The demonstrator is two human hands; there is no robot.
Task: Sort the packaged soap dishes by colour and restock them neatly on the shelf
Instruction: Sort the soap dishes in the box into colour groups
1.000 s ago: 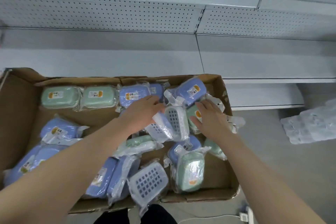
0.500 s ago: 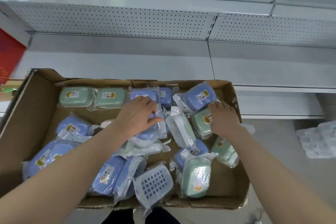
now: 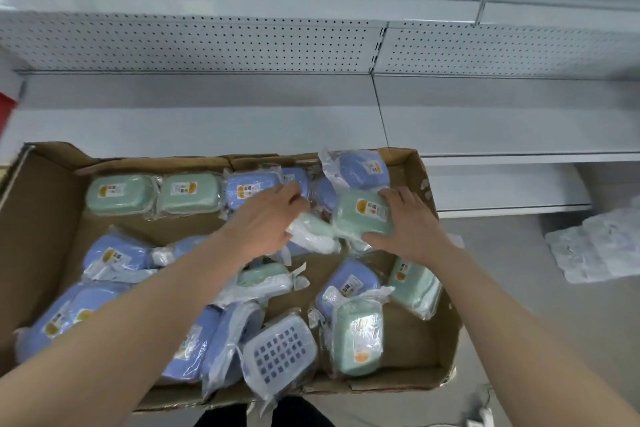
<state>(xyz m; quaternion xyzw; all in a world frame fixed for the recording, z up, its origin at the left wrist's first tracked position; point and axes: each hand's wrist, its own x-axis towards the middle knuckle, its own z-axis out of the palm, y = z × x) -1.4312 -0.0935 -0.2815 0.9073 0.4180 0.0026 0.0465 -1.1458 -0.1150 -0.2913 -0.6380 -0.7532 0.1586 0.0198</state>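
Packet-crowded box (image 3: 41, 218) before open shelf (image 3: 207, 128)

A cardboard box (image 3: 41, 218) fills the lower frame, holding bagged blue and green soap dishes (image 3: 121, 189); crumpled plastic wrap (image 3: 599, 250) lies on the floor (image 3: 512, 295) at right.

Right hand (image 3: 412, 229) grips green soap dish (image 3: 367, 218); left hand (image 3: 266, 218) holds pale packet (image 3: 313, 234)
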